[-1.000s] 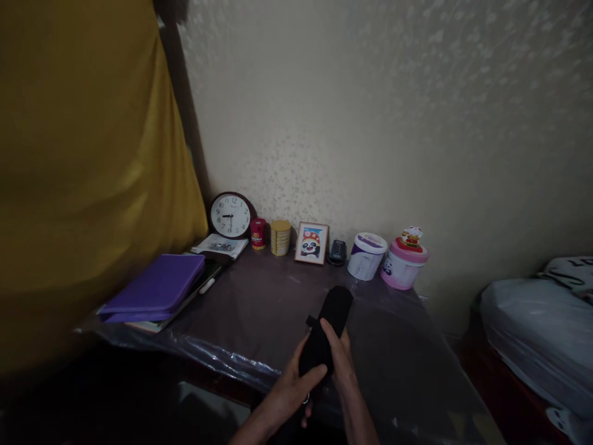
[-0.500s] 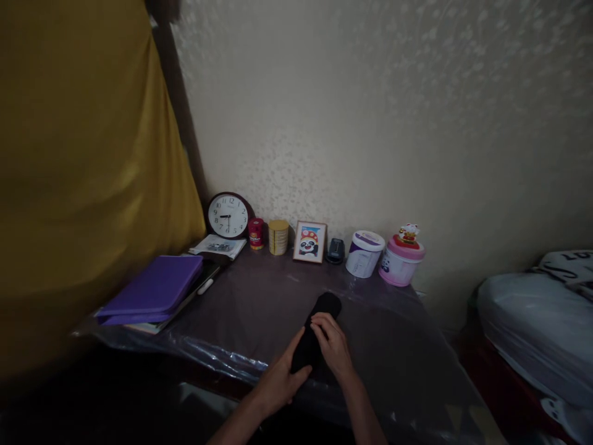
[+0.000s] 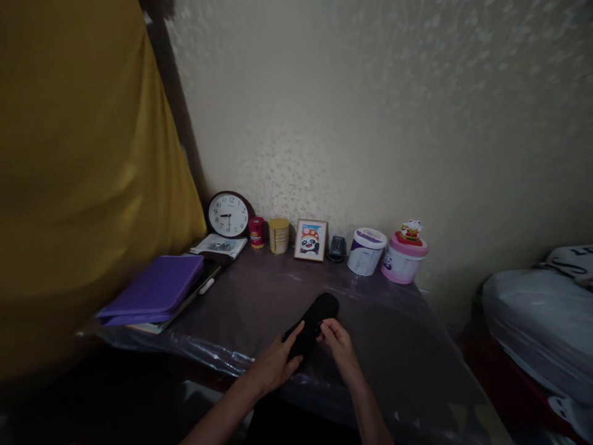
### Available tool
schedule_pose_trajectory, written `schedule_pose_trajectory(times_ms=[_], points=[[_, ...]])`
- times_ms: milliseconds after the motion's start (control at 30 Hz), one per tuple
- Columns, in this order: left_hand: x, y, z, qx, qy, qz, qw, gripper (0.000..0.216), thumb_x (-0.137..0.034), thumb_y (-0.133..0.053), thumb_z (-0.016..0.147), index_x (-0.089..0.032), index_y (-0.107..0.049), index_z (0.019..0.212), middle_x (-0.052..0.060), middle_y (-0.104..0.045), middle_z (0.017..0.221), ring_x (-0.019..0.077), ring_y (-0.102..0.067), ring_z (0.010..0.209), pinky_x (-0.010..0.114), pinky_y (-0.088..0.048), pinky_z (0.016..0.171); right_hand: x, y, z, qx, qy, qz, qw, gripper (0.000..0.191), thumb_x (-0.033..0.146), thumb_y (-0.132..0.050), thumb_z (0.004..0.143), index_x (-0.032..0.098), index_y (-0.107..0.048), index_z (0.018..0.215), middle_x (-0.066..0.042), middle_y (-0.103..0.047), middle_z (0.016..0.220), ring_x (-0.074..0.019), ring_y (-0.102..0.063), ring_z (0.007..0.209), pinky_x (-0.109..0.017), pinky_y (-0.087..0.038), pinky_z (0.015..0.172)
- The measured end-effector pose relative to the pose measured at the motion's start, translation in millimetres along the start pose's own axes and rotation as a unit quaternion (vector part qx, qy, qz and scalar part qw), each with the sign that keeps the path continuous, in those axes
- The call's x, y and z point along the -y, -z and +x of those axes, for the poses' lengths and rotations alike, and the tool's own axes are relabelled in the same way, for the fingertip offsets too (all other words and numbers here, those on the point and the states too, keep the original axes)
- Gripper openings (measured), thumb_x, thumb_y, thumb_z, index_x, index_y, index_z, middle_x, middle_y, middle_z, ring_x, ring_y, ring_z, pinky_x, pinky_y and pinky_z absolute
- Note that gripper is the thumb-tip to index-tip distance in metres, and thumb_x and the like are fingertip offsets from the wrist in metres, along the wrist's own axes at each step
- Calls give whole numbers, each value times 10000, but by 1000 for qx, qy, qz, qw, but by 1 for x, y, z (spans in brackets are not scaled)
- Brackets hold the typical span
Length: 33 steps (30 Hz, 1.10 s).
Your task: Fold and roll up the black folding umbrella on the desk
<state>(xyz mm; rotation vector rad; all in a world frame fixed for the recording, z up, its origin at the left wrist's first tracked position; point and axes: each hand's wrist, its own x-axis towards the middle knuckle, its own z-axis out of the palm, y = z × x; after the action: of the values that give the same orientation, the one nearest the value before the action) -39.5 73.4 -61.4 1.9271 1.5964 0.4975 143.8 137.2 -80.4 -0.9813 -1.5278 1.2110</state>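
Note:
A long black pouch-like thing (image 3: 316, 319) with a rounded far end lies slantwise near the front of the table; its exact kind is too dark to make out. My left hand (image 3: 277, 363) holds its near left part, with the thumb on the near side and the fingers along the far edge. At its right edge, my right hand (image 3: 339, 345) is closed in a pinch. A small dark bit shows at those fingertips, seemingly part of the black thing's edge.
Purple folders (image 3: 155, 284) are stacked at the left. Along the wall stand a clock (image 3: 228, 214), a red can (image 3: 256, 233), a yellow can (image 3: 278, 237), a framed panda picture (image 3: 310, 240), a dark stapler-like object (image 3: 337, 248), a white tub (image 3: 365, 252) and a pink-lidded tub (image 3: 403, 262).
My right hand has shifted from the top of the black thing to its right edge and now pinches there. My left hand has slid slightly left, and the black thing has tilted more flatly.

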Motion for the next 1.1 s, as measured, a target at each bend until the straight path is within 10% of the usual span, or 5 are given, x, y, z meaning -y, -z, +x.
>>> schedule_pose_trajectory(times_ms=[867, 1100], points=[[-10, -1, -2, 24, -37, 72, 996, 586, -289, -451, 790, -316, -273, 1348, 115, -504, 1189, 257, -562, 1011, 358, -428, 845, 17, -9, 21, 105, 14, -113, 988, 223, 357, -417, 845, 171, -489, 744, 12, -439, 707, -92, -447, 578, -218, -366, 547], [-12, 0, -7, 12, -12, 51, 999, 676, -320, -457, 796, -220, -157, 1393, 135, -511, 1183, 241, -552, 1022, 332, -414, 862, 26, -24, 24, 61, 71, -374, 923, 125, 202, -436, 810, 184, -554, 775, -17, -502, 797, -121, -501, 730, -233, -371, 662]])
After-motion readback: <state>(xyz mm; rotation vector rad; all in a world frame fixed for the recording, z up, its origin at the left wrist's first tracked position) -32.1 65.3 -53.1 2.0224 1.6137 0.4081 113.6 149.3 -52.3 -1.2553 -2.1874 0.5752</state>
